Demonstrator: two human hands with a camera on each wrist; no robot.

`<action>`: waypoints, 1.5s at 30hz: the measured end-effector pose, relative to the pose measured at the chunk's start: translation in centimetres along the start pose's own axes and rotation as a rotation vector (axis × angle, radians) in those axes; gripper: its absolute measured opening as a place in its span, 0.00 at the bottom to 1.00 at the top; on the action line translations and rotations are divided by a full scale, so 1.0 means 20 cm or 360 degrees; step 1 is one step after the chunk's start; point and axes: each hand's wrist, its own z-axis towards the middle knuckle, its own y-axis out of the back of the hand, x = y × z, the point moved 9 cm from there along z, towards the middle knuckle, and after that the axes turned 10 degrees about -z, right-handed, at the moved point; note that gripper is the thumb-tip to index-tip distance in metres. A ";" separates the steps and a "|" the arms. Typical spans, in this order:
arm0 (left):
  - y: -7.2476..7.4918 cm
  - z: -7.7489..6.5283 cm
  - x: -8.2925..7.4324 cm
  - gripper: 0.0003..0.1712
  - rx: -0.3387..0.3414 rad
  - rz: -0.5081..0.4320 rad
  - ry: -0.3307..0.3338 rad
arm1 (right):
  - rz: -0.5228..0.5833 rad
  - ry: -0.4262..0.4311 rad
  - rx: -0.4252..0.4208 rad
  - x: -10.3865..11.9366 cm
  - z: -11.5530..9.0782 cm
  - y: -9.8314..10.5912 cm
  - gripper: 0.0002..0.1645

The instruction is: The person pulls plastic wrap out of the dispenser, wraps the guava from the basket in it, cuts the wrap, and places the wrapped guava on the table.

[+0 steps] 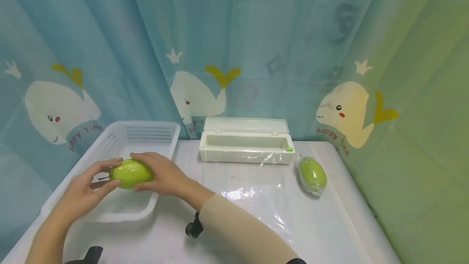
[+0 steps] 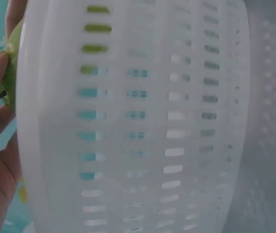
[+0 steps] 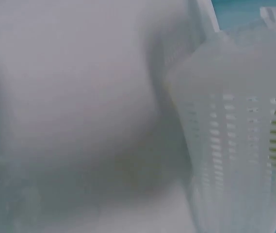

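Over the white plastic basket (image 1: 124, 216), both hands hold a smooth green pear (image 1: 131, 173) lying sideways, its dark stem pointing left. My left hand (image 1: 82, 192) grips the stem end between fingers and thumb. At the other end, the fingers and thumb of my right hand (image 1: 165, 174) curl round the pear. The left wrist view shows part of the pear (image 2: 12, 73) and the left fingers beyond the basket's slotted wall (image 2: 55, 145). In the right wrist view, the basket wall (image 3: 235, 73) hides most of the pear.
A white cling film dispenser (image 1: 245, 157) stands at the back with its clear lid raised. Clear film (image 1: 253, 203) stretches from it across the white table (image 1: 351, 215). Another green pear (image 1: 313, 175), wrapped in film, lies to its right. Curtains (image 1: 264, 52) enclose the table.
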 end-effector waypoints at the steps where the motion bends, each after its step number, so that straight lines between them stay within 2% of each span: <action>1: -0.01 0.00 -0.01 0.30 0.0004 -0.0007 -0.0004 | 0.0011 0.0013 -0.0016 -0.01 -0.01 0.01 0.50; 12: -0.09 0.04 -0.10 0.33 -0.0001 -0.0019 0.0015 | -0.0045 0.0050 -0.0215 -0.04 -0.13 0.17 0.47; 19: -0.16 0.05 -0.20 0.36 -0.0057 0.0030 -0.0109 | -0.0087 0.0133 -0.0359 -0.05 -0.24 0.29 0.46; 25: -0.23 0.08 -0.28 0.38 -0.0099 -0.0010 -0.0188 | 0.0002 0.0168 -0.0490 -0.08 -0.34 0.37 0.45; 30: -0.30 0.09 -0.31 0.38 -0.0084 -0.0010 -0.0205 | 0.0086 0.0157 -0.0543 -0.12 -0.41 0.40 0.45; 36: -0.40 0.09 -0.31 0.36 -0.0068 -0.0008 -0.0147 | 0.0071 0.0085 -0.0544 -0.18 -0.51 0.40 0.45; 45: -0.52 0.12 -0.32 0.35 -0.0050 -0.0079 -0.0155 | 0.0103 -0.0028 -0.0584 -0.26 -0.62 0.42 0.44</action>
